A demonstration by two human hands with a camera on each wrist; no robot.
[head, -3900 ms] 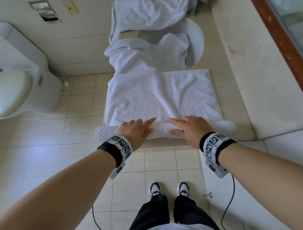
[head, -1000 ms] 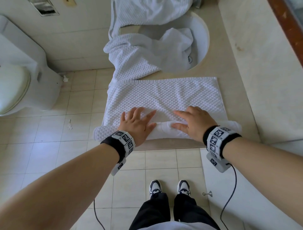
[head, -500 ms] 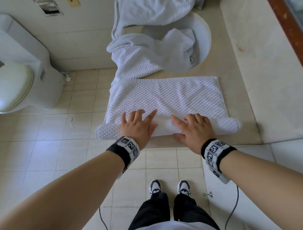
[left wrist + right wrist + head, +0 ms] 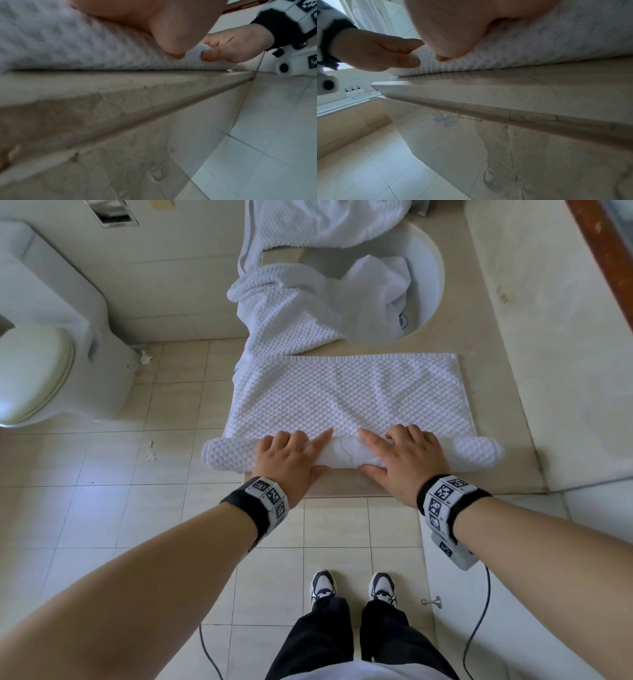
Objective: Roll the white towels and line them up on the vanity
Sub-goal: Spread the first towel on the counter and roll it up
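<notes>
Both the left hand (image 4: 291, 458) and right hand (image 4: 404, 460) grip the roll of the white towel (image 4: 342, 398) at the surface (image 4: 496, 337) edge, thumbs tucked under; it has thickened since a second ago, flat part shorter. Beyond, crumpled towels (image 4: 291, 313) spill over the sink (image 4: 428, 268), crowding the roll's path
</notes>
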